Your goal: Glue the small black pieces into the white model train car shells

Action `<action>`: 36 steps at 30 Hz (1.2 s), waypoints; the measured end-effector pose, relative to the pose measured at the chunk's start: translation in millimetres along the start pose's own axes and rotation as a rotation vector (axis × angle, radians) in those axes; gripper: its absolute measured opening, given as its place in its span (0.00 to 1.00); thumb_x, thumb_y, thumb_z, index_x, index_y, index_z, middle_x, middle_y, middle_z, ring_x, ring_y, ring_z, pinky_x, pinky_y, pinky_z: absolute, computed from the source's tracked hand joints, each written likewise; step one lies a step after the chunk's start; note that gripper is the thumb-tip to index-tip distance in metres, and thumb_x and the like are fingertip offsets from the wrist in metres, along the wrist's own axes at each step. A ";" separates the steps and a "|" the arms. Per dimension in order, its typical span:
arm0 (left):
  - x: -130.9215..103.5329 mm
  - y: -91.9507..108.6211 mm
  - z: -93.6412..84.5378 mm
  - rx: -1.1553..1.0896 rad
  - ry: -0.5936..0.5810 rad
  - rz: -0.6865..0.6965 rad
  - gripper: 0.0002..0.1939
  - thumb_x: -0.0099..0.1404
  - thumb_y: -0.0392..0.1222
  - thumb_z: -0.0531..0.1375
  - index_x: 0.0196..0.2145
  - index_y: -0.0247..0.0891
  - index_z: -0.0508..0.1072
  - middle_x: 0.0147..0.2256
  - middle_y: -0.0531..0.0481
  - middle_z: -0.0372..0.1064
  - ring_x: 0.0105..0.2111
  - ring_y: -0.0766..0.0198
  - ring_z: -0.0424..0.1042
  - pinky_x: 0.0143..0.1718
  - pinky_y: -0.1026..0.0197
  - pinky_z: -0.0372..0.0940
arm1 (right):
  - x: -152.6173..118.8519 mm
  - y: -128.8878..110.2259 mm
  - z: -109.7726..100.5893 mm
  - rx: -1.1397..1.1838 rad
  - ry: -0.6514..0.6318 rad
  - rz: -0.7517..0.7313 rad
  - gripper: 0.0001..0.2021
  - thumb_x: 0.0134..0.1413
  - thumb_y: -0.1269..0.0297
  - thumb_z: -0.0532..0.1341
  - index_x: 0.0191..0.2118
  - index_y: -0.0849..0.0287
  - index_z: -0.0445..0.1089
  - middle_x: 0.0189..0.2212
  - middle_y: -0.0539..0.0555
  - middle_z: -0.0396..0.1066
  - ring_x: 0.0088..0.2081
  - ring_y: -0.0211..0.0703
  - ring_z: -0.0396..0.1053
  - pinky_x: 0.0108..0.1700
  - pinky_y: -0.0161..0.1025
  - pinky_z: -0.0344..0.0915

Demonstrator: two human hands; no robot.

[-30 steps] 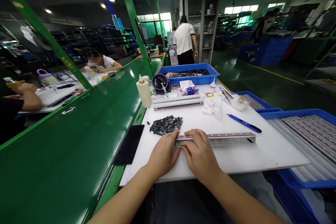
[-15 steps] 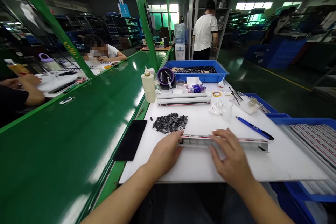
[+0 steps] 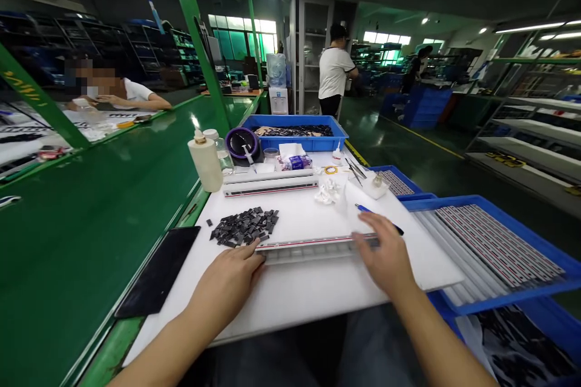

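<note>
Shifted since 1 second ago: right hand (image 3: 385, 257), from beside the left hand (image 3: 229, 278) out to the far end of the long white plastic strip with red stripe (image 3: 308, 247). Both hands flat, fingers loosely spread, resting on strip ends. Strip lies on white work board (image 3: 295, 296), just beside 1 pile of small dark grey chips (image 3: 245, 227).

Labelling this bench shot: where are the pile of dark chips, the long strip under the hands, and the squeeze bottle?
pile of dark chips (image 3: 245, 225), head view, middle of the heap.
long strip (image 3: 308, 247), head view, bare middle stretch.
squeeze bottle (image 3: 206, 164), head view, its body.
</note>
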State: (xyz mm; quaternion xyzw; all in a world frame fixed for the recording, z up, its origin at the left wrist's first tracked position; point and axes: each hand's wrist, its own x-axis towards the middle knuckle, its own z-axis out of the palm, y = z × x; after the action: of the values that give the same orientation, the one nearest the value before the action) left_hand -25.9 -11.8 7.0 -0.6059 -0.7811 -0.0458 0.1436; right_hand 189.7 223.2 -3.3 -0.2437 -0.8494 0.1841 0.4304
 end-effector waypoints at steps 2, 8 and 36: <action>2.4 0.8 -3.3 -0.016 -0.016 -0.006 0.15 0.69 0.41 0.52 0.32 0.41 0.78 0.52 0.43 0.72 0.40 0.50 0.77 0.40 0.47 0.73 | 30.1 6.7 1.4 0.040 -0.031 0.224 0.20 0.58 0.55 0.60 0.53 0.58 0.68 0.51 0.63 0.71 0.52 0.54 0.69 0.54 0.55 0.66; 1.9 7.5 7.2 -0.011 0.127 -0.085 0.18 0.68 0.52 0.55 0.29 0.38 0.77 0.47 0.40 0.76 0.42 0.48 0.77 0.40 0.45 0.72 | 95.1 35.4 33.0 0.035 -0.363 0.392 0.18 0.39 0.65 0.70 0.40 0.59 0.72 0.36 0.58 0.76 0.38 0.50 0.73 0.41 0.44 0.66; -1.2 18.1 19.1 -0.186 0.261 -0.232 0.13 0.64 0.51 0.60 0.29 0.38 0.74 0.46 0.46 0.77 0.41 0.51 0.75 0.39 0.50 0.68 | 34.2 -99.7 88.6 0.923 -0.287 0.199 0.19 0.57 0.47 0.61 0.27 0.59 0.70 0.17 0.48 0.62 0.19 0.34 0.57 0.22 0.34 0.56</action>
State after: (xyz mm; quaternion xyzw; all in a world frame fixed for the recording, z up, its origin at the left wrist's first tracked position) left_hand -11.4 -3.5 -13.5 -0.5116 -0.8128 -0.2123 0.1806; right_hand 74.0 152.5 21.0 -0.0799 -0.7025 0.6131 0.3524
